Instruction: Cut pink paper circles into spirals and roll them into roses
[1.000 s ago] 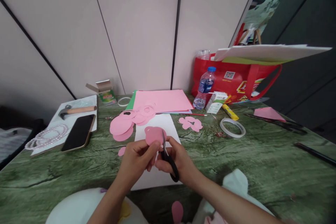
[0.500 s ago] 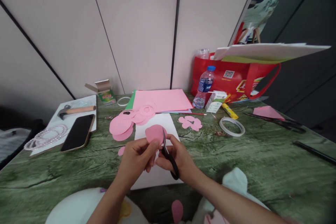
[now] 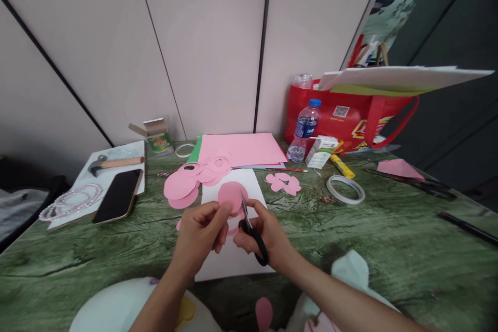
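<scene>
My left hand pinches the lower left edge of a round pink paper piece. In my right hand is a pair of black-handled scissors, the blades pointing up along the right edge of the pink piece. A thin pink strip shows just below it. Both hands are above a white sheet of paper on the table. Left of the hands lie several pink paper rounds. To the right is a pink flower-shaped cutout.
A phone, a hammer and bead strings are at left. Pink sheets lie at the back. A water bottle, red bag, glue stick and tape roll stand or lie at right.
The pink piece has turned in my left hand and looks rounder. A pink strip now shows beneath it. My right hand with the scissors has shifted slightly right, as has the whole view.
</scene>
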The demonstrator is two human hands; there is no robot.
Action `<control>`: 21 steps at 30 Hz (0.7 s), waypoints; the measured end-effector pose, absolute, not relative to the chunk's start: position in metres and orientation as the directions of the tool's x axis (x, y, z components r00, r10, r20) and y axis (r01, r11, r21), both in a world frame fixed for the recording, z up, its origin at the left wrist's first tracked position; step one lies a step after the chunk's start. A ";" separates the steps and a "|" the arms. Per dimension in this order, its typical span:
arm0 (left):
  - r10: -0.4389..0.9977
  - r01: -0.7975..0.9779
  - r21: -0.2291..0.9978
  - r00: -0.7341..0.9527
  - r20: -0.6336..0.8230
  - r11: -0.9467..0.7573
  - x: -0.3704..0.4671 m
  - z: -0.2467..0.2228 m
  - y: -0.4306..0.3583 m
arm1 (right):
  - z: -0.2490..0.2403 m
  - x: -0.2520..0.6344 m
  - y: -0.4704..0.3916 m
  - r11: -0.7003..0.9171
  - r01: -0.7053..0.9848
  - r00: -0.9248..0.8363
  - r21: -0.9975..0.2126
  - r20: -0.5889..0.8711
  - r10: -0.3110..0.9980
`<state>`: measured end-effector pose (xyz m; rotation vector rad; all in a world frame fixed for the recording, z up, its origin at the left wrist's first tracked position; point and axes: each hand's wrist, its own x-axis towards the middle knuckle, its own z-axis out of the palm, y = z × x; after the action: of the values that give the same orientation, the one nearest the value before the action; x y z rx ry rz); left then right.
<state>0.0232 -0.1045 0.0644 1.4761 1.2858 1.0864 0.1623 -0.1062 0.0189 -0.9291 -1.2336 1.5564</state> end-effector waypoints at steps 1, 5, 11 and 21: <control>0.994 0.231 0.969 0.084 0.074 -0.091 0.023 0.065 -0.104 | 0.019 0.162 -0.106 -0.085 -0.194 -0.295 -0.977 -0.024 0.955; 0.991 0.227 0.966 0.085 0.105 -0.122 0.022 0.065 -0.104 | 0.019 0.163 -0.106 -0.085 -0.167 -0.286 -0.982 -0.034 0.958; 0.992 0.153 0.980 0.019 0.127 -0.129 0.022 0.065 -0.104 | 0.023 0.162 -0.107 -0.082 -0.132 -0.290 -0.988 -0.040 0.956; 0.992 0.176 0.980 0.101 0.073 -0.090 0.026 0.063 -0.105 | 0.026 0.161 -0.108 -0.101 -0.129 -0.315 -0.986 -0.055 0.947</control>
<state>0.0259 -0.1048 0.0627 1.4466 1.2289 1.1068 0.1608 -0.1082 0.0264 -0.9914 -1.2850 1.5636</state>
